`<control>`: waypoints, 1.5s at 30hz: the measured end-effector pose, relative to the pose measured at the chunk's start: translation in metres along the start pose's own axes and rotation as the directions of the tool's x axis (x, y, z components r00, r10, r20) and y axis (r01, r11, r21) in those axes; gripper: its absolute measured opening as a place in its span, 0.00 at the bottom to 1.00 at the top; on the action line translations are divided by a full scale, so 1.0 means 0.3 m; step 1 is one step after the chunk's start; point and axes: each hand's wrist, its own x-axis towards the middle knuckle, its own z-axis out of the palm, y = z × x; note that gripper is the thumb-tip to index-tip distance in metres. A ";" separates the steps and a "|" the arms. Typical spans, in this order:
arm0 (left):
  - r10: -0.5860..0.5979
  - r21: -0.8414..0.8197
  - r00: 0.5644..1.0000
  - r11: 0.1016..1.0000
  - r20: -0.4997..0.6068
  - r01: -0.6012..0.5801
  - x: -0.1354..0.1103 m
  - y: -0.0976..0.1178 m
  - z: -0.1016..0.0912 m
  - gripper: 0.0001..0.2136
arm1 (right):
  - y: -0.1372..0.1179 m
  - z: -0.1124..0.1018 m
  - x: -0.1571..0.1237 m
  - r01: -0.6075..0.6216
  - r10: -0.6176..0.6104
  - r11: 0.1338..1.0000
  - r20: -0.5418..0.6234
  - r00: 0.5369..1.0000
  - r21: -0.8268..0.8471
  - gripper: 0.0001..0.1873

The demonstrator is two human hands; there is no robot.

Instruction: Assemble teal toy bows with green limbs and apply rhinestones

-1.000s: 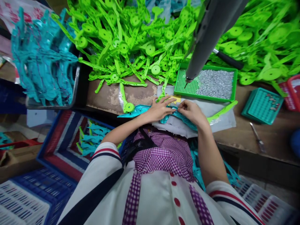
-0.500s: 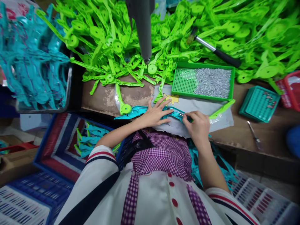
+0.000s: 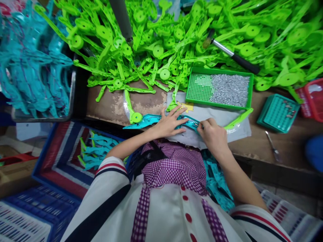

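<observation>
A long teal plastic part (image 3: 148, 120) lies across the bench edge on a white sheet (image 3: 222, 117). My left hand (image 3: 170, 121) rests flat on it with fingers spread, pressing it down. My right hand (image 3: 213, 133) is closed in a pinch at the part's right portion; what its fingertips hold is too small to make out. A green plastic part (image 3: 238, 117) lies beside that hand. Behind my hands sits a green tray (image 3: 199, 88) half filled with small silver screws (image 3: 230, 89).
A big heap of green plastic parts (image 3: 156, 43) covers the back of the bench, with a hammer (image 3: 232, 55) on it. A grey hanging tool (image 3: 122, 20) dangles above. Teal parts fill a bin (image 3: 37, 77) at left and a crate (image 3: 93, 151) below. A small teal tray (image 3: 277, 112) and metal tool (image 3: 272, 148) lie right.
The hanging grey tool has swung from right to left across the view. My right hand has slid a little to the right along the teal part; my left hand has spread its fingers.
</observation>
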 end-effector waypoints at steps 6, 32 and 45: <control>0.012 0.004 1.000 1.000 -0.018 -0.012 -0.002 -0.003 0.014 0.21 | -0.029 -0.038 -0.004 -0.158 0.156 0.987 0.066 0.986 0.018 0.14; -0.021 0.189 0.989 0.982 0.143 -0.006 -0.028 0.028 -0.024 0.31 | -0.037 0.046 0.035 0.239 -0.212 0.928 -0.122 0.970 0.286 0.19; -0.130 0.217 0.981 0.971 0.142 0.097 -0.041 0.045 -0.019 0.26 | 0.053 0.073 0.074 0.423 -0.488 0.806 0.060 0.871 0.414 0.27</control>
